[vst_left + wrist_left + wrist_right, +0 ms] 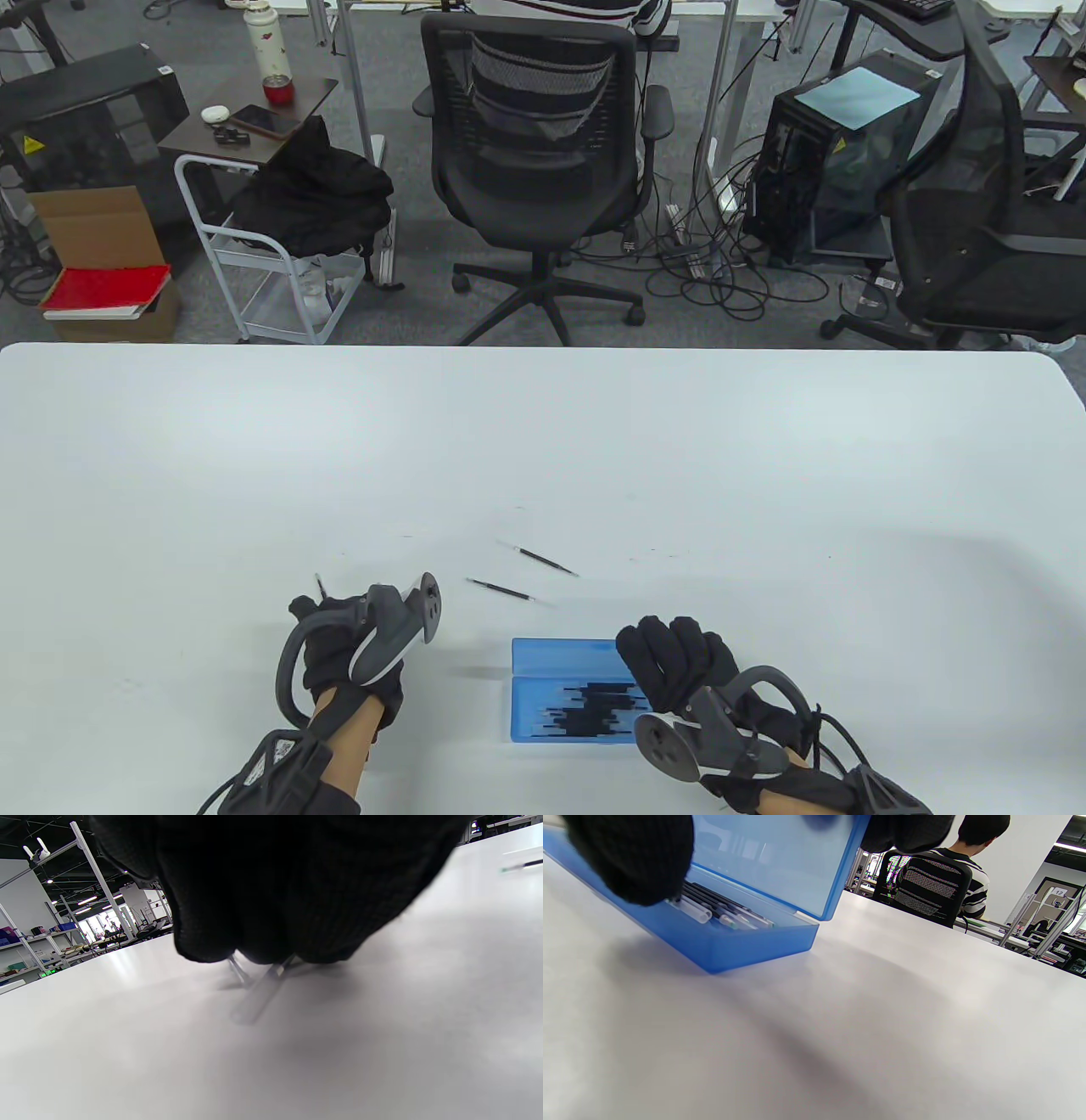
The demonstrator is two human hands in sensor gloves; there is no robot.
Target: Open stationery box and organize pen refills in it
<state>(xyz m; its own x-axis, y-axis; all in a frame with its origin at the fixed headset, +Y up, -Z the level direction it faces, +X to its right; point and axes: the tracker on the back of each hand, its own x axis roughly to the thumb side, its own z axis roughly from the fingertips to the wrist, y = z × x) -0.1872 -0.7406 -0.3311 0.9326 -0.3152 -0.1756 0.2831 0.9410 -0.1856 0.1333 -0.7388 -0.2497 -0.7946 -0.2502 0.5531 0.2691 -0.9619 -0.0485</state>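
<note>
The right hand (679, 671) sits closest to the camera in the table view, at the right end of the blue stationery box (543, 722). Its grip is on the box: the right wrist view shows one gloved finger (634, 861) curled down over the near wall of the tray and others at the top edge of the raised lid (780, 861), so the hand holds the box with the lid standing open. Inside the tray lie several pen refills (721, 910), packed side by side along the length of the box; from above they read as a dark band (594, 709) across the tray.

Left of the box, well apart from it, the left hand (348, 649) is a closed fist on the white table (543, 458). Its grip is closed round refills: a thin dark tip (320, 584) pokes out above the fist in the table view, and in the left wrist view two slim refill ends (258, 993) stick out below the curled fingers (263, 891) toward the table. How many it holds I cannot tell.

Beyond the box, between the two hands, two loose refills lie on the table, both slanted: one (501, 590) just beyond the box's far left corner, the other (543, 559) a little farther off.
</note>
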